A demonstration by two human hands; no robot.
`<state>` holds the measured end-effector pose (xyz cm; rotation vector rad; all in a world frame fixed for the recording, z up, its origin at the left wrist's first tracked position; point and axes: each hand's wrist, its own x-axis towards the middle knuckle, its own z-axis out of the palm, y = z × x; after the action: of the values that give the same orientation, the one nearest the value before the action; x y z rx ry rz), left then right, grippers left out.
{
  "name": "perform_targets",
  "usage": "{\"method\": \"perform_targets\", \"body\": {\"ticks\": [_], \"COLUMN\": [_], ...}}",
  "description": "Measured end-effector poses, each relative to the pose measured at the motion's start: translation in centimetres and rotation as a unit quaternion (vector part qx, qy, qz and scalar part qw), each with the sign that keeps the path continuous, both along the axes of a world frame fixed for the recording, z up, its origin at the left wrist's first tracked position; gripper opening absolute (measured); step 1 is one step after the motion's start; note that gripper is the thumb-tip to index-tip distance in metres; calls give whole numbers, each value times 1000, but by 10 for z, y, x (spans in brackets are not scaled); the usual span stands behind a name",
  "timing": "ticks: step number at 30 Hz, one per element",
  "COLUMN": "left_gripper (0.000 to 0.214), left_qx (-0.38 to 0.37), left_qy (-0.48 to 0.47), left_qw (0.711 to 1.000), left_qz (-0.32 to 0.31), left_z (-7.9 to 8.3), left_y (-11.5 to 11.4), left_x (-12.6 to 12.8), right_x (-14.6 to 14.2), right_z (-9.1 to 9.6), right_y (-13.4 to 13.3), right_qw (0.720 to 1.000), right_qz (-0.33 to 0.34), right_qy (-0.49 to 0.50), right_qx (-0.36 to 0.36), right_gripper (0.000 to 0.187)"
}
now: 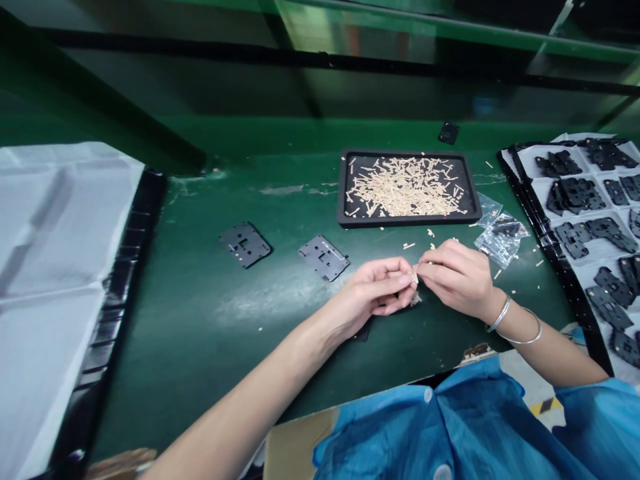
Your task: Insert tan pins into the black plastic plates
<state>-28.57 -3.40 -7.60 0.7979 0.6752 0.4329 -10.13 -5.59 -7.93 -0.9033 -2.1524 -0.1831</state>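
My left hand and my right hand meet over the green table, fingertips pinched together on a small tan strip. A dark plate edge shows under my left wrist, mostly hidden. Just beyond my hands stands a black tray heaped with several tan strips. Two dark grey plates lie flat on the table left of my hands.
A clear plastic bag lies right of the tray. At the far right a white sheet carries several black plates. White paper over black trays fills the left side. Loose tan strips scatter near my hands.
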Motion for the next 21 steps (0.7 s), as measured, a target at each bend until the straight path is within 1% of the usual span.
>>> {"method": "perform_targets", "body": {"ticks": [3, 7, 9, 11, 14, 18, 21], "left_gripper": [33, 28, 25, 21, 17, 15, 16], "left_qx": [53, 144, 200, 255, 314, 371, 397], "left_qy": [14, 58, 84, 113, 160, 215, 229], "left_qw": [998, 983, 970, 953, 929, 898, 884], "left_qz": [39, 94, 107, 116, 113, 93, 89], "left_z": [-1, -1, 1, 3, 4, 1, -1], "left_y": [-2, -6, -7, -8, -10, -12, -12], "left_x": [0, 2, 2, 2, 1, 1, 1], "right_x": [-3, -7, -8, -8, -8, -7, -7], "right_z": [3, 7, 9, 9, 8, 5, 4], "right_y": [-1, -3, -5, -6, -7, -8, -10], "right_qw": [999, 987, 982, 981, 985, 990, 994], "right_qz": [-12, -3, 5, 4, -5, -23, -34], "right_qy": [27, 120, 133, 128, 105, 47, 2], "right_qx": [-18, -106, -136, -143, -138, -129, -100], "right_gripper": [16, 9, 7, 6, 7, 13, 15]}}
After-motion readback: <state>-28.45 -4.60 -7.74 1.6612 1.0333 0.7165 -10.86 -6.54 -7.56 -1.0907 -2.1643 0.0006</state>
